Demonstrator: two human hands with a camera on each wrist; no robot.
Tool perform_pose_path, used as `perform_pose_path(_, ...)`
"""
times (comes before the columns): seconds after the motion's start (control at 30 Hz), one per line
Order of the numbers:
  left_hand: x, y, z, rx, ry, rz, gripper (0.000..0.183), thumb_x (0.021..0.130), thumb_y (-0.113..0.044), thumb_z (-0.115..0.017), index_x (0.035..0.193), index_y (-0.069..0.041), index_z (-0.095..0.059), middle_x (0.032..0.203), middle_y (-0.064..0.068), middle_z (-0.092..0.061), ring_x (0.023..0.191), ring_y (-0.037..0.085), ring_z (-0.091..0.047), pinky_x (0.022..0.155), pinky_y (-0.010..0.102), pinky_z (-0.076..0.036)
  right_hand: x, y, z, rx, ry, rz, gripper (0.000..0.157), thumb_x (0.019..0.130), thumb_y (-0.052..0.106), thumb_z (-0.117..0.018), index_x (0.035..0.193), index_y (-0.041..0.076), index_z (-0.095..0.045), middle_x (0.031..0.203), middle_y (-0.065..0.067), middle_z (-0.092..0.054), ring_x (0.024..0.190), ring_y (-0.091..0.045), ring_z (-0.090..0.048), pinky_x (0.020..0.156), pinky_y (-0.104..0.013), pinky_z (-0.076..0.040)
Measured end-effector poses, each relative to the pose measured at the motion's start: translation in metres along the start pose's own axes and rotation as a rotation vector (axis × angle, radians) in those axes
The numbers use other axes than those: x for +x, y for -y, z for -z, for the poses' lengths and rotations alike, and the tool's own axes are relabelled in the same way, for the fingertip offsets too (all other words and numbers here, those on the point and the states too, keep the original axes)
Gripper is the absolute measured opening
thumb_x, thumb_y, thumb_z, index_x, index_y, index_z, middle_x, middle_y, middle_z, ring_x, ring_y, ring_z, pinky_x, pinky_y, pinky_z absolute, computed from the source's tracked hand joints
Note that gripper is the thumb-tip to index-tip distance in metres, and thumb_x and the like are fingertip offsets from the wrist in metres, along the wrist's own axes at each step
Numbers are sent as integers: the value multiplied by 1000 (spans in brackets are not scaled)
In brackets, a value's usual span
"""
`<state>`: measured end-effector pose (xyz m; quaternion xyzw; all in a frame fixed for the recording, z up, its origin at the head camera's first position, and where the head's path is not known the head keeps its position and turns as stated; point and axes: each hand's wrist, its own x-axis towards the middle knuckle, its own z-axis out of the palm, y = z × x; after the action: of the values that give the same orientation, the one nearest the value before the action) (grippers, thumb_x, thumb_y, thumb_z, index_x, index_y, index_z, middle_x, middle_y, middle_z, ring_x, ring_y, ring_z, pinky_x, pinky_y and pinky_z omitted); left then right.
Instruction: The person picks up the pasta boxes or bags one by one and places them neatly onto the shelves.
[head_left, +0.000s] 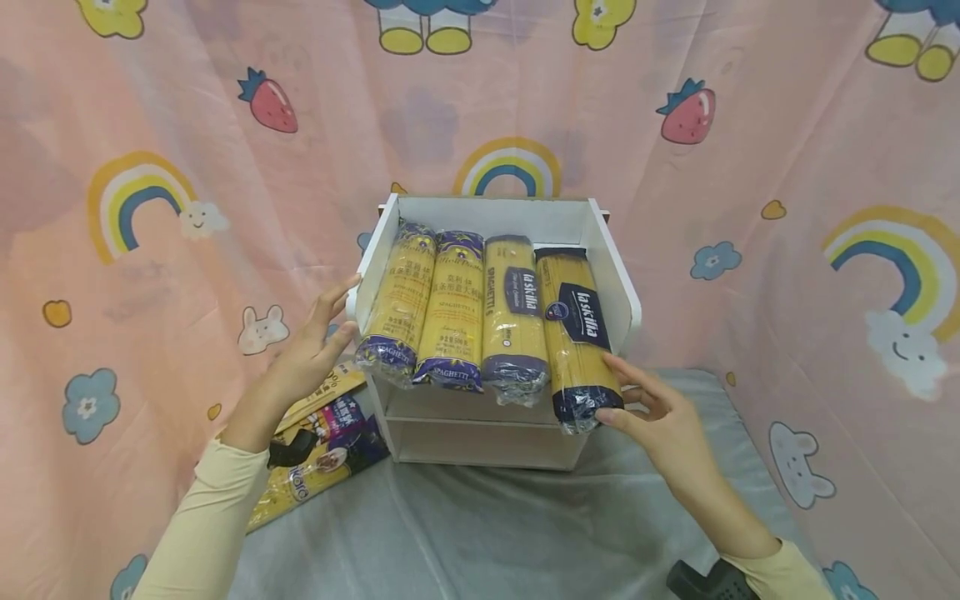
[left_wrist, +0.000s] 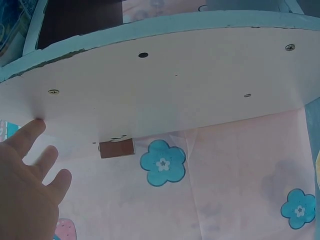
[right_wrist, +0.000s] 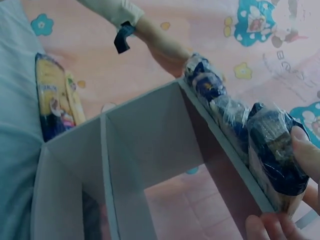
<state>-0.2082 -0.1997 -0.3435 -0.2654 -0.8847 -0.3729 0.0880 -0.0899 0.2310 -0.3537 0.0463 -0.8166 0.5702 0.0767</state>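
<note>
A white shelf unit (head_left: pixel 517 212) stands on the cloth, with several packs of spaghetti lying side by side on its sloping top. At the right end is a dark-labelled spaghetti pack (head_left: pixel 573 329), set slightly further forward than the others. My right hand (head_left: pixel 660 417) pinches this pack's front end, thumb on the dark wrapper (right_wrist: pixel 275 155) and fingers at its side and below. My left hand (head_left: pixel 311 350) rests on the shelf's left side; in the left wrist view an outstretched finger touches the white side panel (left_wrist: pixel 200 70).
More pasta bags (head_left: pixel 322 454) lie on the grey cloth (head_left: pixel 480 533) left of the shelf. Below the packs, the unit has compartments split by a divider (right_wrist: pixel 106 165). A pink printed curtain (head_left: pixel 337 167) hangs behind and at both sides.
</note>
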Motion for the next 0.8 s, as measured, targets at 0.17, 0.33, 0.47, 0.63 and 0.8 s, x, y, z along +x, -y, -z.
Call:
perform_pose_path(0.17,0,0,0,9,-4,-3,54,108,-37,-31,157,-32,-8,166,18,-8,148,50,-25,106,80,-24,13,-1,-4,-86,-78,23,56,88,22,-76,141,24,-57,88,9,-61,65,-9,-61,61,-26,-55)
perform_pose_path(0.33,0,1,-1,11,-8,-5,54,108,-37,-31,157,-32,-8,165,19,-10,148,49,-26,106,80,-25,24,-2,-6,-130,-121,67,50,88,23,-76,135,22,-62,75,8,-57,53,-12,-56,50,-27,-50)
perform_pose_path(0.47,0,1,-1,6,-13,-5,54,108,-37,-31,157,-32,-8,165,20,-10,148,49,-26,107,80,-24,32,-2,-7,-97,-143,102,48,87,20,-77,133,22,-64,68,9,-54,49,-12,-52,47,-27,-46)
perform_pose_path(0.63,-1,-1,-1,-3,-9,20,55,108,-40,-30,158,-32,-7,165,20,-9,148,50,-25,105,81,-24,35,-2,-9,-60,-156,126,48,87,15,-77,132,19,-65,62,8,-51,44,-12,-48,42,-28,-43)
perform_pose_path(0.8,-5,-1,-1,-29,1,42,59,108,-39,-32,159,-34,-3,167,17,-9,149,49,-22,105,82,-21,34,-2,-7,-74,-146,141,47,87,16,-76,133,20,-65,63,7,-50,44,-11,-47,41,-27,-42)
